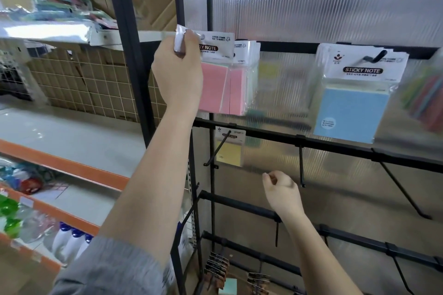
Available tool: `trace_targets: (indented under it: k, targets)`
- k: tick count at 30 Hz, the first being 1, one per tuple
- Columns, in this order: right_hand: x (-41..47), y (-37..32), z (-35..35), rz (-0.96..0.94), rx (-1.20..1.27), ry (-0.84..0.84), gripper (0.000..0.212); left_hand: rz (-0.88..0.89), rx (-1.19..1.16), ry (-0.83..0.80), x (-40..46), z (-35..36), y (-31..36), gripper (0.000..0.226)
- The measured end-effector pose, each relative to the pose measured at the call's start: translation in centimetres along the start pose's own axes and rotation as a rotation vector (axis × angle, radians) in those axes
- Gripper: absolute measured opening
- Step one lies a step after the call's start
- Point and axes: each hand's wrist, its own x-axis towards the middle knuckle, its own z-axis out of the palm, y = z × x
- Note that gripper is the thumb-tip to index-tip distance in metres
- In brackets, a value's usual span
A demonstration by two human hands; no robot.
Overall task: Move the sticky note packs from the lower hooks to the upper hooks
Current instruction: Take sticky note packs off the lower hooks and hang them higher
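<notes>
My left hand [178, 72] is raised at the top rail and grips the header card of a pink sticky note pack [215, 84]. More pink packs [241, 88] hang just behind it on the upper left hook. A stack of blue packs [347, 112] hangs on the upper right hook [375, 56]. One yellow pack [229, 151] hangs on a lower hook [217, 151] on the second rail. My right hand [280, 189] hovers lower, fingers loosely curled and holding nothing, beside a bare hook [301, 167].
Black rails [335, 145] with several bare hooks run across a ribbed translucent panel. Small clip-like goods [217, 268] hang near the bottom. To the left are orange-edged shelves [72, 165] with bottles [72, 239], a wire grid and cardboard boxes.
</notes>
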Motion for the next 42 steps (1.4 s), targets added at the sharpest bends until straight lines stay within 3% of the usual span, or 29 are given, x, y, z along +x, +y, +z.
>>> trace_targets:
  k: [5, 9, 15, 25, 42]
  targets:
    - [-0.2, -0.3, 0.3, -0.009, 0.003, 0.005, 0.032, -0.030, 0.016, 0.043, 0.3, 0.0, 0.3, 0.040]
    - [-0.2, -0.6, 0.3, -0.027, -0.018, 0.002, 0.033, 0.043, 0.052, 0.064, 0.2, -0.1, 0.3, 0.032]
    - [-0.3, -1.2, 0.3, -0.050, -0.021, -0.014, 0.033, 0.065, 0.063, 0.012, -0.1, 0.0, 0.0, 0.037]
    - [-0.5, -1.9, 0.3, -0.083, -0.030, -0.007, 0.029, 0.138, 0.064, -0.028, -0.1, 0.0, 0.7, 0.028]
    - [-0.4, -2.2, -0.6, -0.129, -0.033, -0.034, 0.019, 0.092, 0.178, -0.033, -0.6, 0.3, -0.5, 0.039]
